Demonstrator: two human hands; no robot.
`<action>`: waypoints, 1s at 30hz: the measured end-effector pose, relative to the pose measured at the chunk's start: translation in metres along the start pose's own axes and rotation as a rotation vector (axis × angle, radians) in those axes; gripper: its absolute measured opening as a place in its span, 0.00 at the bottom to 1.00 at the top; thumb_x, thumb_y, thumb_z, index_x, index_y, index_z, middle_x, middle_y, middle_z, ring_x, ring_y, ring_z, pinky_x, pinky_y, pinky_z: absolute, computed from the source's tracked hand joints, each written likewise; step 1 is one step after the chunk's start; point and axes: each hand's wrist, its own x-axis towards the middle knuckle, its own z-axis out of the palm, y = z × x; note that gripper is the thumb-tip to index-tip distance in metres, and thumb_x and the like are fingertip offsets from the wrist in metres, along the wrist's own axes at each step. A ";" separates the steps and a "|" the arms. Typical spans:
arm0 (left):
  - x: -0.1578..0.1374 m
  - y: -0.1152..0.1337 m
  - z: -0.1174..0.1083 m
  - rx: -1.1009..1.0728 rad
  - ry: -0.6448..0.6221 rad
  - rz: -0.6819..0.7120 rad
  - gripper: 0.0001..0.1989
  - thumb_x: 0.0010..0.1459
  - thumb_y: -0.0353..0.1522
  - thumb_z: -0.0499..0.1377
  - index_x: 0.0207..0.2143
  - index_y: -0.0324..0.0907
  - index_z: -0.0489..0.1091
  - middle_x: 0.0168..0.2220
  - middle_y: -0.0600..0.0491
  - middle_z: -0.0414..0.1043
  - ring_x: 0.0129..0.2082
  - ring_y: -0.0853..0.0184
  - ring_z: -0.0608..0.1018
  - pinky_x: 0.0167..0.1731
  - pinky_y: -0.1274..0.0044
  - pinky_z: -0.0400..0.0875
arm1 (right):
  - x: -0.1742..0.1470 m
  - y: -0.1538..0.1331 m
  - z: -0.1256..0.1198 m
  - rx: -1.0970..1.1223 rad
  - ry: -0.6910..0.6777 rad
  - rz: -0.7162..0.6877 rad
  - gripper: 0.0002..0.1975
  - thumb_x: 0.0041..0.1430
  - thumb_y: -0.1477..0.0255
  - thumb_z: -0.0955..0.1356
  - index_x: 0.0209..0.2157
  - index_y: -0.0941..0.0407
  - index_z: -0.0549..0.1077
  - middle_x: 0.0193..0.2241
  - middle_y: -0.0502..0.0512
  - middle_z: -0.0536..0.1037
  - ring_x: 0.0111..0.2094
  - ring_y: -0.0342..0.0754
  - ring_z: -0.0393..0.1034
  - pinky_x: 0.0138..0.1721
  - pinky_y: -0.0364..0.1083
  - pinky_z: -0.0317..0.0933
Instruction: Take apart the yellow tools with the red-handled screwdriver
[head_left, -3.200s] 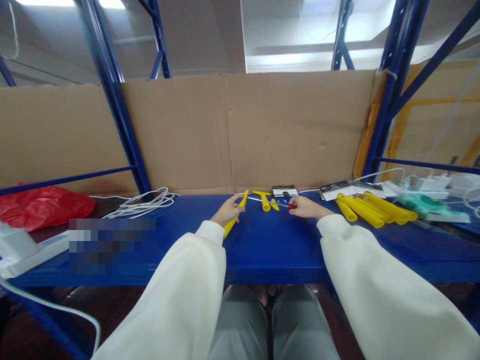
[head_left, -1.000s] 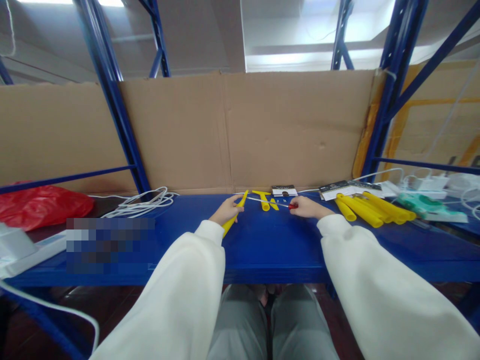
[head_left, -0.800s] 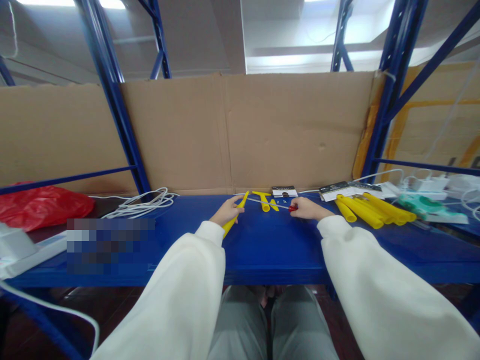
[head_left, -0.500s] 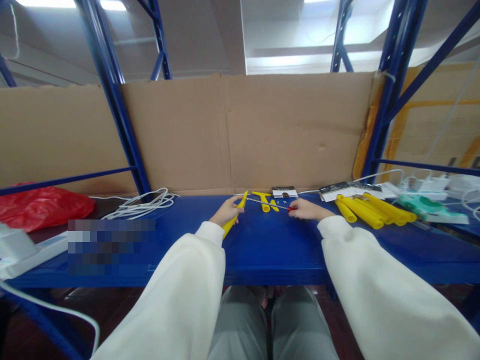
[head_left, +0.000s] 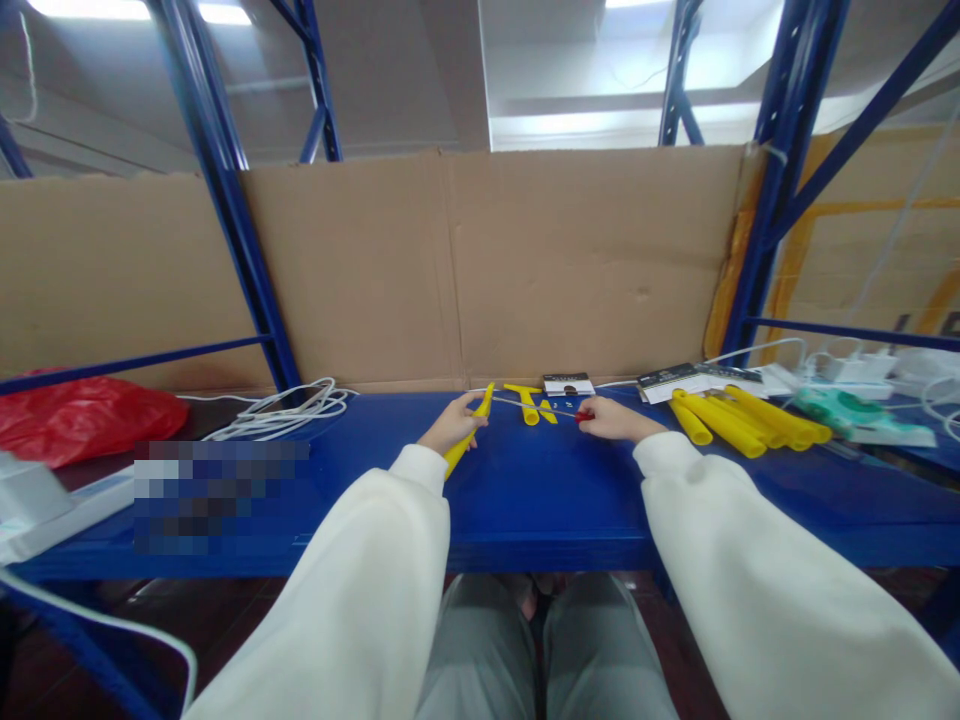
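Above the blue table [head_left: 547, 500], my left hand [head_left: 450, 424] is closed around a long yellow plastic piece [head_left: 459, 455], tilted with its top leaning right. My right hand [head_left: 604, 418] grips the red handle of a screwdriver [head_left: 559, 411], whose thin shaft points left. The shaft's tip is at the upper part of the yellow piece; I cannot tell whether it is inside a screw. Between the hands and a little farther back lie a yellow T-shaped part [head_left: 529, 405] and a small yellow piece [head_left: 548, 412]. Some tiny light bits [head_left: 568, 405] lie beside them.
Several yellow tubes [head_left: 731, 425] lie at the right by flat printed packets [head_left: 675, 380] and a green item [head_left: 840, 408]. A small black-and-white card [head_left: 568, 385] is at the back. Leftward are coiled white cable [head_left: 300, 405], a red bag [head_left: 90, 412] and a power strip [head_left: 82, 505]. Cardboard [head_left: 487, 270] stands behind.
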 end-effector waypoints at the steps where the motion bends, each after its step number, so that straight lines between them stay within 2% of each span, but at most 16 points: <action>1: 0.000 0.000 0.000 -0.001 0.000 0.003 0.31 0.57 0.22 0.58 0.63 0.44 0.61 0.24 0.61 0.67 0.13 0.75 0.69 0.16 0.83 0.68 | 0.000 0.000 0.000 0.007 -0.014 0.005 0.03 0.50 0.78 0.68 0.27 0.57 0.73 0.22 0.50 0.75 0.27 0.45 0.69 0.28 0.41 0.60; 7: -0.005 0.006 0.002 -0.005 0.013 -0.009 0.30 0.58 0.20 0.57 0.63 0.42 0.62 0.24 0.61 0.67 0.12 0.75 0.68 0.15 0.82 0.67 | -0.002 -0.004 -0.001 -0.009 0.036 0.049 0.06 0.46 0.81 0.69 0.25 0.56 0.70 0.25 0.50 0.75 0.28 0.45 0.70 0.30 0.41 0.59; 13: -0.008 0.008 0.003 -0.008 0.018 -0.005 0.30 0.59 0.20 0.57 0.63 0.42 0.63 0.26 0.59 0.70 0.12 0.76 0.68 0.15 0.82 0.66 | -0.003 -0.001 -0.004 -0.013 0.015 0.063 0.10 0.44 0.83 0.69 0.24 0.55 0.66 0.24 0.48 0.73 0.27 0.44 0.69 0.28 0.40 0.58; 21: -0.007 0.007 0.002 0.038 0.008 -0.003 0.33 0.58 0.21 0.58 0.65 0.43 0.60 0.31 0.55 0.74 0.13 0.76 0.69 0.17 0.81 0.68 | -0.003 0.004 -0.003 -0.032 -0.063 -0.091 0.07 0.45 0.82 0.69 0.27 0.56 0.74 0.27 0.50 0.78 0.31 0.46 0.71 0.34 0.42 0.61; 26: -0.007 0.007 0.002 0.062 0.010 -0.004 0.34 0.58 0.22 0.58 0.66 0.42 0.59 0.36 0.52 0.75 0.13 0.76 0.70 0.17 0.80 0.69 | -0.002 0.005 0.000 -0.045 -0.113 -0.094 0.08 0.46 0.80 0.69 0.30 0.56 0.78 0.30 0.52 0.80 0.32 0.47 0.72 0.34 0.43 0.62; 30: -0.008 0.008 0.002 0.057 0.012 0.008 0.33 0.58 0.22 0.58 0.66 0.42 0.60 0.34 0.54 0.74 0.13 0.76 0.69 0.16 0.81 0.68 | -0.001 0.006 0.002 0.038 -0.144 -0.092 0.09 0.46 0.81 0.69 0.31 0.57 0.78 0.31 0.54 0.80 0.33 0.48 0.73 0.35 0.43 0.64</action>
